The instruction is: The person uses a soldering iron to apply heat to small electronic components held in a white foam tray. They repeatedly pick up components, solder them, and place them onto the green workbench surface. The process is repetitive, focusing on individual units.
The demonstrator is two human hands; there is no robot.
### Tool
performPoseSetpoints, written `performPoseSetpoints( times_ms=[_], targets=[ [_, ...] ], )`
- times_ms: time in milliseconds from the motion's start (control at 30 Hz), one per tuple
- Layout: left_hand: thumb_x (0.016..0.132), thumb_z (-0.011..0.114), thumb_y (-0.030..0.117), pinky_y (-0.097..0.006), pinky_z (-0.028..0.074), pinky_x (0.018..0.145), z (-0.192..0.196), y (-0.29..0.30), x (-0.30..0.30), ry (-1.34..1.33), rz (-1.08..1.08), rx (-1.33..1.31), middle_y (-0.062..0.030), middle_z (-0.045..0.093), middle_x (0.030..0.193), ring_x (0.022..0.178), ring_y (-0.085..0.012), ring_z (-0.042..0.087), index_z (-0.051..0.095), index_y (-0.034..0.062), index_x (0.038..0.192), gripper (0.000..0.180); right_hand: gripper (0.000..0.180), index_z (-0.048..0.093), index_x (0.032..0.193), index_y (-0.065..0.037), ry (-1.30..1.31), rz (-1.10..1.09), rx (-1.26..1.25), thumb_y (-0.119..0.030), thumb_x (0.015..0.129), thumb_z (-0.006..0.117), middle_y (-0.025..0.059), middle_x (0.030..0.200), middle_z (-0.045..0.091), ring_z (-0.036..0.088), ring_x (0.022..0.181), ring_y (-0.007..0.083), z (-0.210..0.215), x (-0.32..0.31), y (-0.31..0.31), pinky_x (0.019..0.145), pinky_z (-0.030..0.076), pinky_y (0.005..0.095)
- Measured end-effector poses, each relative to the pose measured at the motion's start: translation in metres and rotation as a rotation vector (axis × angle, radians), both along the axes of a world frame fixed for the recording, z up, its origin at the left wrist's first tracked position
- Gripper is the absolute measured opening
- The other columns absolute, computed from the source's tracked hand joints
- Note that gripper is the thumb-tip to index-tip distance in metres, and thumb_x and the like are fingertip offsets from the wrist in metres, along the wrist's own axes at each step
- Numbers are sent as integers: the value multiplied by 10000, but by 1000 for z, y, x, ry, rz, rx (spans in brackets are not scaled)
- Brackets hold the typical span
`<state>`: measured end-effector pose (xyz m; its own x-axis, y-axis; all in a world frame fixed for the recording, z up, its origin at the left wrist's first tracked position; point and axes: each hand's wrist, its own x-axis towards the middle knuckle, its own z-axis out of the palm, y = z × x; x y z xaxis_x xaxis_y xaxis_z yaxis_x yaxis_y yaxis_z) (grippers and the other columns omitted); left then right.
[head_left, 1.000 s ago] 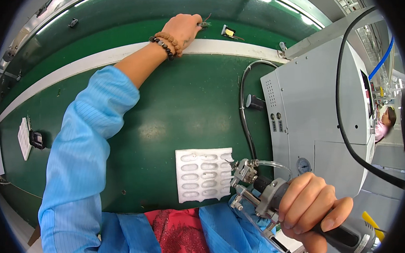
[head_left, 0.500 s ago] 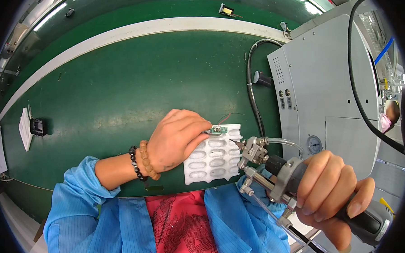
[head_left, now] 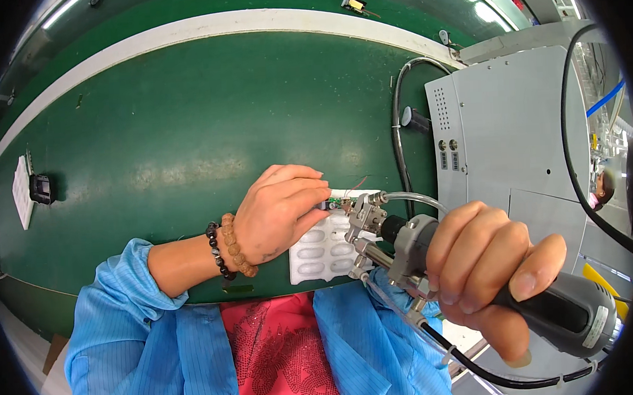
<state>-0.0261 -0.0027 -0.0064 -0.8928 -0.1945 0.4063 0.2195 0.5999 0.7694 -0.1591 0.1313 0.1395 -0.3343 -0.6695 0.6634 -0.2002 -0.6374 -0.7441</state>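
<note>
At centre frame, above the green tabletop (head_left: 158,134), the right hand (head_left: 485,268) stays clamped around the tool (head_left: 432,252), its tip now touching the part (head_left: 329,205) that the left hand (head_left: 278,210) has drawn down from the upper belt and pinches over the white tray (head_left: 326,250). Fingers hide most of the part.

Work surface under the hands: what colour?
Dark green work surface, with a white band along its far edge; head view.
</note>
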Motion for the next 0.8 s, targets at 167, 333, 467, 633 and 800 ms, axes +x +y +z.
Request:
performPoseSetpoints(
  times_ms=[167,333,467,633,800],
  targets=[
    [680,828,86,-400,504,887,0,-1,0,1,-8,11,-102,715,1028,1045,-281,655,701,22,981,333,499,459,1063,-100,-5,0,2,-480,865,715,-29,651,542,543,491,79,-5,3,-7,431,463,209],
    [690,818,81,-396,509,884,3,1,-3,6,-21,24,-104,715,1024,1041,-280,656,700,20,979,318,461,446,1024,-108,10,22,58,-446,875,721,-31,649,536,536,487,83,0,1,-9,431,445,216],
    [694,814,79,-396,519,876,1,1,0,-4,-12,25,-110,715,1020,1036,-282,658,701,20,988,320,441,429,989,-113,-16,72,85,-418,881,728,-29,649,534,531,485,86,-3,-2,-12,432,434,224],
    [698,810,74,-394,524,874,0,2,0,-3,-19,33,-121,713,1014,1030,-285,660,702,17,993,319,426,421,988,-113,-22,21,31,-396,889,724,-25,651,535,531,484,95,-9,3,-11,434,438,233],
    [700,814,86,-398,517,889,3,4,-2,2,-40,39,-124,709,1036,1025,-295,658,705,12,992,321,446,441,1023,-98,14,8,29,-394,878,742,-25,646,540,536,485,103,4,0,4,429,448,239]
  ],
)
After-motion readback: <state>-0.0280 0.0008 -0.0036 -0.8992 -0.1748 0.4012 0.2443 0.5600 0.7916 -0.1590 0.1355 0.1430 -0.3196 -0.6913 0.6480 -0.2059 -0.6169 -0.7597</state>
